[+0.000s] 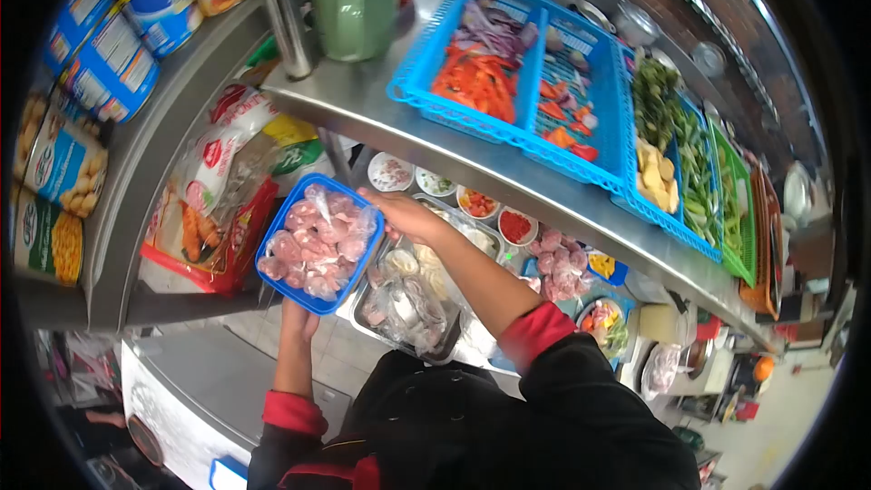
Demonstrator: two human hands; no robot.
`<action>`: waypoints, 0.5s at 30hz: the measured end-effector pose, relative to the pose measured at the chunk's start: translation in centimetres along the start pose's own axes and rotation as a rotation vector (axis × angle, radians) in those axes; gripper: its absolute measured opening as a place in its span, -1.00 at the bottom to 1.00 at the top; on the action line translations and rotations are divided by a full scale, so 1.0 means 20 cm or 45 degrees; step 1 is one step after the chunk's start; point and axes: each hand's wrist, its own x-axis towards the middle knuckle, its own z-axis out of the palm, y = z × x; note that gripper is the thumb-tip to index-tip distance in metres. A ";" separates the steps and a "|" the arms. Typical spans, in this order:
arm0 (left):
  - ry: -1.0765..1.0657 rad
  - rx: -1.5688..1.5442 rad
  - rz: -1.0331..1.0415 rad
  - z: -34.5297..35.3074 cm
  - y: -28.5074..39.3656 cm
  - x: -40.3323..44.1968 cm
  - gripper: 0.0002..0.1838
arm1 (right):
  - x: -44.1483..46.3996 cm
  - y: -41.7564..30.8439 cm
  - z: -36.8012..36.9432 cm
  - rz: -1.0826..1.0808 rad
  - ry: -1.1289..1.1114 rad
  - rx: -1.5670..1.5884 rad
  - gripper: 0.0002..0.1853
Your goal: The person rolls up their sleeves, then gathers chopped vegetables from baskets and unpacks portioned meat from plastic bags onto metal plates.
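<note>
Between my two hands is a blue plastic container [319, 302] filled with pieces of raw meat [319, 240], some wrapped in clear plastic. My left hand [298, 319] supports the container from its near side, fingers mostly hidden beneath it. At its right rim, my right hand [396, 215] grips the edge, with the fingertips partly out of sight. Just right of the container, a metal tray [443, 351] holds food in clear plastic bags [408, 308].
A steel shelf [363, 118] crosses above, bearing blue baskets [508, 132] of cut vegetables and a green pitcher [356, 4]. Small bowls [391, 172] stand beneath it. Cans [68, 159] and a red-edged food package [204, 240] sit left. More meat [558, 263] lies to the right.
</note>
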 end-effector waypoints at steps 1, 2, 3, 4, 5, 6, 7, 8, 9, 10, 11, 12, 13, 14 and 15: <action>0.029 0.010 0.012 0.02 -0.01 0.02 -0.47 | 0.03 0.02 -0.01 -0.007 0.025 0.025 -0.43; -0.002 0.056 -0.030 -0.03 -0.01 0.04 -0.47 | 0.09 0.05 -0.03 0.011 0.013 0.046 -0.45; -0.015 0.078 -0.045 0.01 0.02 0.03 -0.47 | 0.13 0.08 -0.03 0.029 -0.001 0.068 -0.46; 0.116 0.412 -0.085 0.04 0.06 0.01 -0.47 | 0.17 0.11 -0.04 0.073 0.046 0.116 -0.47; 0.240 0.752 -0.125 0.07 0.11 -0.02 -0.48 | 0.21 0.14 -0.04 0.067 0.067 0.146 -0.47; 0.256 0.937 -0.091 0.07 0.14 -0.03 -0.48 | 0.25 0.18 -0.05 0.080 0.070 0.210 -0.48; 0.239 0.933 -0.208 0.06 0.19 -0.04 -0.42 | 0.28 0.22 -0.05 0.097 0.076 0.275 -0.49; 0.255 0.986 -0.182 0.02 0.19 -0.04 -0.45 | 0.32 0.28 -0.04 0.040 0.083 0.236 -0.51; 0.258 1.037 -0.157 -0.02 0.19 -0.02 -0.47 | 0.35 0.32 -0.03 -0.018 0.104 0.196 -0.53; 0.305 0.969 -0.089 -0.11 0.20 0.02 -0.50 | 0.33 0.31 -0.01 -0.108 0.142 0.199 -0.54; 0.347 0.897 -0.030 -0.16 0.16 0.07 -0.52 | 0.33 0.30 0.01 -0.192 0.191 0.197 -0.55; 0.321 0.819 -0.015 -0.08 0.16 0.07 -0.53 | 0.40 0.34 0.01 -0.187 0.202 0.112 -0.55; 0.308 0.739 -0.002 -0.01 0.18 0.06 -0.54 | 0.33 0.29 0.01 -0.195 0.233 0.103 -0.56; 0.327 0.643 0.038 -0.14 0.14 0.13 -0.55 | 0.35 0.29 0.03 -0.265 0.440 -0.069 -0.59; 0.335 0.597 0.040 -0.11 0.12 0.12 -0.57 | 0.40 0.34 0.04 -0.529 0.708 -0.330 -0.60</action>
